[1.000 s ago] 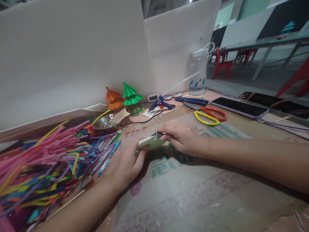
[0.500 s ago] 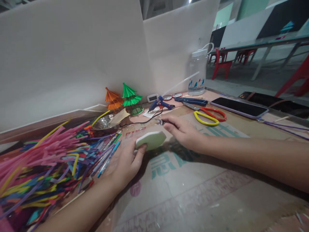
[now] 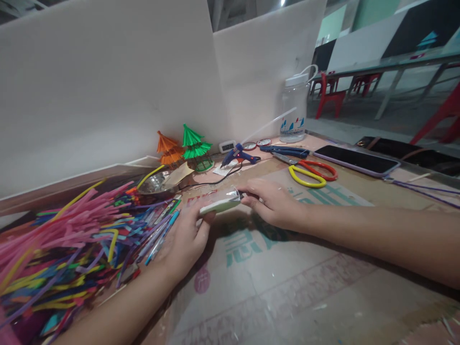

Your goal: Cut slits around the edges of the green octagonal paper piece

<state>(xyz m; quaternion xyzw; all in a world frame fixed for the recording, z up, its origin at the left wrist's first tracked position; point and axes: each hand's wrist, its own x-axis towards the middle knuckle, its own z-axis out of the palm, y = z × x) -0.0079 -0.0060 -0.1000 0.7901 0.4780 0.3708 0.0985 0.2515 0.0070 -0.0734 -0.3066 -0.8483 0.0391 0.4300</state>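
Observation:
Above the middle of the table, my left hand [image 3: 189, 235] grips a flat pale green and white piece [image 3: 219, 206] by its left end, thumb on the near side. The piece is seen nearly edge-on. My right hand [image 3: 269, 200] is closed on a small tool with a dark handle and a shiny metal tip [image 3: 237, 194]. That tip is at the right end of the flat piece; whether it touches cannot be made out. Fingers hide most of the tool, so its exact kind is unclear.
Pipe cleaners [image 3: 72, 230] and pens [image 3: 163, 235] lie left. Behind are a metal bowl [image 3: 153, 184], orange [image 3: 167, 148] and green [image 3: 196, 148] pagoda models and a blue glue gun [image 3: 237, 155]. Scissors [image 3: 309, 175], pliers [image 3: 283, 151], a phone [image 3: 355, 159] and a bottle [image 3: 293, 110] stand right.
My left hand has tilted the flat piece from showing its broad green face to nearly edge-on. The tool's metal tip in my right hand has come to the piece's right end.

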